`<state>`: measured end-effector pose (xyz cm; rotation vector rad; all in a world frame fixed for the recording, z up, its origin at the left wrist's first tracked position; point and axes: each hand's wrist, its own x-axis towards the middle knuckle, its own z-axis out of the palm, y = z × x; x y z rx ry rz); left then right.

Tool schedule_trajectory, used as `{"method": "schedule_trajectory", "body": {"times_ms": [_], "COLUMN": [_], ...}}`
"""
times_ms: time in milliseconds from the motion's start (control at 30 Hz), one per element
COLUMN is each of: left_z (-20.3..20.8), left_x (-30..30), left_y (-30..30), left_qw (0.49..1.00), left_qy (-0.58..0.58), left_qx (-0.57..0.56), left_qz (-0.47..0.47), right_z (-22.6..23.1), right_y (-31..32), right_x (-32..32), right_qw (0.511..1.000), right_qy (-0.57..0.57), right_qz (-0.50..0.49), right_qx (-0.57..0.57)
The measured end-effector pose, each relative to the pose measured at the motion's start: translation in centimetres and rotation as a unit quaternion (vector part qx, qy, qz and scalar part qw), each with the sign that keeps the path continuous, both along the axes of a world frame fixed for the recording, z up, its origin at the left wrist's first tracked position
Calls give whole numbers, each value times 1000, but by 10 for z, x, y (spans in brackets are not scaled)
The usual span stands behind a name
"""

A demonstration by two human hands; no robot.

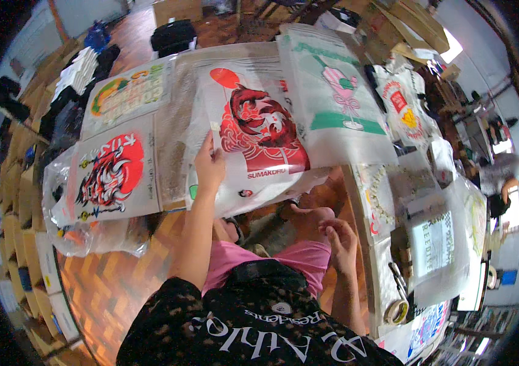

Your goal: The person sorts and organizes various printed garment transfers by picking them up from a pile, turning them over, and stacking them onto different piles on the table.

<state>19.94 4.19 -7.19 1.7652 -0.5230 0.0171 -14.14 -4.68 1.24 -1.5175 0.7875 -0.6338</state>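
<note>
A clear film sheet (274, 174) with a red and black printed figure and a red balloon lies over the table's front edge. At its left side is my left hand (209, 163), fingers closed and pointing away from me. A small tan strip (215, 126), perhaps tape, shows at those fingertips; what they grip is hard to make out. My right hand (340, 241) hovers above my right thigh, thumb and fingers pinched together. Anything between them is too small to name. A printed sheet with a pink drink glass (341, 91) lies beside the film on the right.
Left of the film lie a red-disc print (116, 174) and a food print (128, 94). A side table at right holds a tape roll (397, 312), scissors (397, 277) and a wrapped print (433, 244). Cardboard boxes (28, 195) line the left; another person (503, 177) stands far right.
</note>
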Motion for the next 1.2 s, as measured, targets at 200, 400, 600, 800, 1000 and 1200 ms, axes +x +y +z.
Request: {"method": "schedule_trajectory", "body": {"times_ms": [200,400,600,800,1000,1200], "left_z": [54,143,220,212,94,3], "left_x": [76,137,231,276,184,114], "left_y": [69,204,282,278,189,174], "left_qw": [975,907,757,547,854,830], "left_qy": [-26,-138,-242,-446,-137,-265], "left_qx": [217,373,601,693,493,489], "left_qz": [-50,-138,-87,144,-95,-40], "right_z": [12,-16,-17,-20,-30,-30], "right_y": [-5,-7,-16,-10,-8,-4], "right_x": [14,13,8,15,1,2], "right_qw": [999,999,998,998,998,997], "right_qy": [33,5,43,45,55,74], "right_qz": [9,41,31,24,13,2], "right_qx": [-13,-15,-36,-28,-19,-8]}}
